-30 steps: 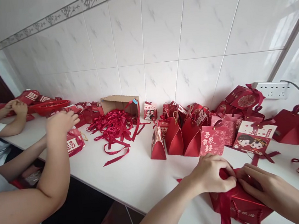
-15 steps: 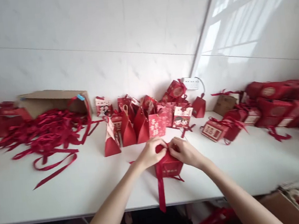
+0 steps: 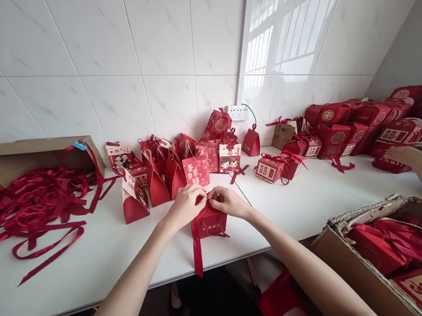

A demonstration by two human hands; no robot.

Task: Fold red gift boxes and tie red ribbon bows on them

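A small red gift box (image 3: 218, 222) with gold lettering and a cord handle stands near the table's front edge. Both hands meet over its top. My left hand (image 3: 186, 204) is closed in a pinch at a red ribbon (image 3: 197, 250), whose long tail hangs past the table edge. My right hand (image 3: 231, 202) is closed too, pinching at the ribbon from the other side. The fingertips hide the exact crossing of the ribbon. Just behind the hands stands a pink-red patterned gift bag (image 3: 196, 171).
Loose red ribbons (image 3: 34, 199) spill from a cardboard box on its side (image 3: 40, 146). Pointed red boxes (image 3: 157, 184) stand at the back. Stacked red boxes (image 3: 338, 133) fill the right, near another person's hand (image 3: 403, 157). An open carton (image 3: 329, 246) with gift boxes sits front right.
The view has swung right, bringing the other person's hand and more of the carton into sight. My hands stay at the box top, still pinching the ribbon.
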